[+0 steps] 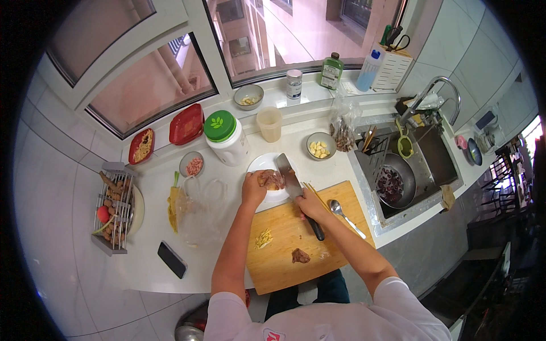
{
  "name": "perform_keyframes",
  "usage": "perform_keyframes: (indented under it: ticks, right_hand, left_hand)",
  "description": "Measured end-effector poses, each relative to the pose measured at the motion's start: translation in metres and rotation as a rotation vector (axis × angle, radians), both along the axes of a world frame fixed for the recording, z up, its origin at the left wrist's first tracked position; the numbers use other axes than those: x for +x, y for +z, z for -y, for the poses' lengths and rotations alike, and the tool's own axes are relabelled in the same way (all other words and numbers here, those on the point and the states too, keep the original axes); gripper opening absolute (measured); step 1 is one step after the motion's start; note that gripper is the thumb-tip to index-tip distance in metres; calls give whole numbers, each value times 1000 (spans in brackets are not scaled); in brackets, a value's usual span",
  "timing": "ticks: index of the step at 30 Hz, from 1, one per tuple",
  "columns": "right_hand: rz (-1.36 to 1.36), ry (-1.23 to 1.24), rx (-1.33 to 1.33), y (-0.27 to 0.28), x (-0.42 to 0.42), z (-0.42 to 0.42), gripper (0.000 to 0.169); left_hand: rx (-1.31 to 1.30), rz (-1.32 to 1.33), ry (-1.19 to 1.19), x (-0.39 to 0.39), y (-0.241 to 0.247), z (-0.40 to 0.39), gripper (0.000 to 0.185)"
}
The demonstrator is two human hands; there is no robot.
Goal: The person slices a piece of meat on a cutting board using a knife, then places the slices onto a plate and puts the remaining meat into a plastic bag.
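Note:
My left hand [254, 187] holds a browned piece of meat [271, 180] over a white plate [277, 196]. In my right hand [311, 203] is a cleaver [291, 177] with a black handle; its blade reaches over the plate, beside the meat. Below lies a wooden cutting board [281, 273], bearing a pile of yellowish strips [263, 238], a smaller meat piece [300, 255], a metal spoon [336, 207] and a pair of chopsticks [318, 195]. Part of the plate is hidden behind the meat and blade.
A steel sink [435, 170] with a pan [409, 192] is at the right. Behind the plate stand a white tub with a green lid [226, 143], a plastic cup [269, 125] and a bowl of garlic cloves [320, 146]. Clear plastic bags [202, 213] and a phone [172, 259] lie left.

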State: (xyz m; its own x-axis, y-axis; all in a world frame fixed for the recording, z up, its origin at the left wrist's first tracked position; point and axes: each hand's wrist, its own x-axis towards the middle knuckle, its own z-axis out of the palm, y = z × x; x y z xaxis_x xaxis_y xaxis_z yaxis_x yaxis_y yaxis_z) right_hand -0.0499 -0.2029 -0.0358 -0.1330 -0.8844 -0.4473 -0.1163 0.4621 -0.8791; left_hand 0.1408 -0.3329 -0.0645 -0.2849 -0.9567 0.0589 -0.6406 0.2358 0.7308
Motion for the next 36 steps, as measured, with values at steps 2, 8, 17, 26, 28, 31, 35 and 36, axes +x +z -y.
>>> perform_keyframes:
  ticks: [2,8,17,26,28,31,35,36]
  right_hand:
    - [-14,-16,-27,5,1,1,26]
    - [-21,-50,-87,16,-5,-11,34]
    - [-209,58,-81,26,-3,-5,31]
    - [17,-52,-141,30,14,-17,27]
    - [22,-108,-162,49,15,-26,26]
    - [-7,-150,-218,27,1,-40,35]
    - [-2,-208,-184,32,-12,-95,31]
    - [-127,-203,-187,28,-23,-117,31]
  left_hand:
    - [-105,-8,-28,8,-3,0,49]
    - [-139,79,58,13,15,-19,46]
    - [-393,-254,33,-29,46,-54,28]
    - [-341,-187,40,-61,16,-39,12]
    - [-389,-52,130,-54,15,-42,13]
    - [-455,-78,177,-38,21,-49,17]
    - [-209,-224,177,5,50,-119,20]
    - [-171,-238,106,7,54,-146,21]
